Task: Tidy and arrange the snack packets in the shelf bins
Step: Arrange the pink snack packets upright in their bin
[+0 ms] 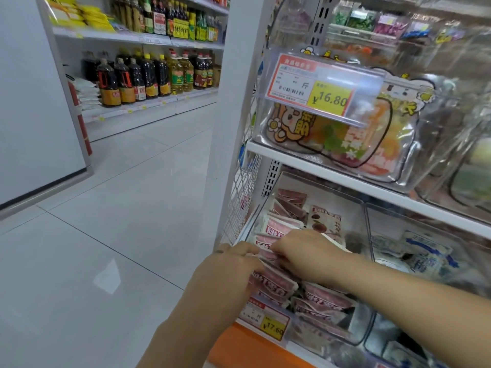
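Packets (276, 284) in pink wrappers with large white and red characters, too blurred to read, lie stacked in a clear bin (368, 227) at the left end of the lower shelf (239, 343), whose front edge is orange. A brown-and-white packet (325, 221) lies among them towards the back of the same bin. Both hands reach into it. The left hand (225, 277) is at the front left corner, its fingers curled over the edge of a few pink packets and gripping them. The right hand (305, 248) is just behind it and touching it, fingers bent down and pinching the tops of the packets in the middle of the stack. A tag (268, 318) on the bin's front reads "¥17.60" on yellow, with smaller print that cannot be made out. The next bin (414, 221) to the right holds blue-and-white packets (425, 256). On the shelf above stands an upper bin (261, 75), clear and decorated with cartoon bear and flower stickers, filled with orange, green and white sweets that are blurred. Its upper tag (316, 85) has a red border, a barcode, the character "斤" and "¥16.80" on yellow. Across the aisle, white shelves carry bottles (148, 78) of dark sauce and yellow oil with red and yellow labels.
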`<state>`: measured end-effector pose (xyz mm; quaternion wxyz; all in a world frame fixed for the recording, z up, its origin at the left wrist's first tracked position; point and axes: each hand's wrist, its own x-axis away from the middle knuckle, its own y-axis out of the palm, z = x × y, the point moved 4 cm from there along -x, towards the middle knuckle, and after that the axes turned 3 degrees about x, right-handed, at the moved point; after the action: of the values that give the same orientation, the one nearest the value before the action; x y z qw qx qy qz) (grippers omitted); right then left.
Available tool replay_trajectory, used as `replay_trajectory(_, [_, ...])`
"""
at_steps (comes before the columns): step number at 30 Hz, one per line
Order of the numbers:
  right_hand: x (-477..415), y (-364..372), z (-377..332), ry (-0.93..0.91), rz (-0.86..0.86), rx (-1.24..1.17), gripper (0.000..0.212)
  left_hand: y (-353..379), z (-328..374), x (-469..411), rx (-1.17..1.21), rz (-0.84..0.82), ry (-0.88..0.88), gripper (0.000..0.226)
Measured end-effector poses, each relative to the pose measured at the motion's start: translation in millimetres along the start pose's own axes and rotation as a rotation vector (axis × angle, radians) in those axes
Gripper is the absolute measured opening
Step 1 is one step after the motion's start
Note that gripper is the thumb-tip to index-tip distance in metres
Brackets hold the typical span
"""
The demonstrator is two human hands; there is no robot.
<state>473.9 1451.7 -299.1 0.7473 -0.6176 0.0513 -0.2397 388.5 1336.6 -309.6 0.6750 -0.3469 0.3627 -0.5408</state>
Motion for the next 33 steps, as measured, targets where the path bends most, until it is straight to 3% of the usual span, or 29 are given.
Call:
replay_trajectory(8, [1,17,7,0.015,0.133,-0.268,0.027,0,-5,-10,-0.088,-0.025,-0.044,0.024])
replay_trajectory(14, [1,9,16,0.015,0.018,-0.316,0.015,0,-2,-9,-0.151,0.011,-0.04,0.027])
replay_trajectory(16, [14,-7,19,0.028,0.139,-0.366,0.021,1,-2,-7,-0.12,0.035,-0.02,0.027])
replay_trajectory(18, [27,-17,15,-0.005,0.215,-0.301,0.023,1,-4,-7,-0.076,0.019,0.001,0.023])
replay_trajectory(25, [15,-7,-11,-0.009,0.089,0.079,0.023,-2,-2,-5,-0.068,0.031,0.007,0.025])
replay_trajectory(33, [-14,1,-7,0.055,0.103,-0.142,0.032,-5,-3,-9,-0.157,0.0,-0.028,0.028])
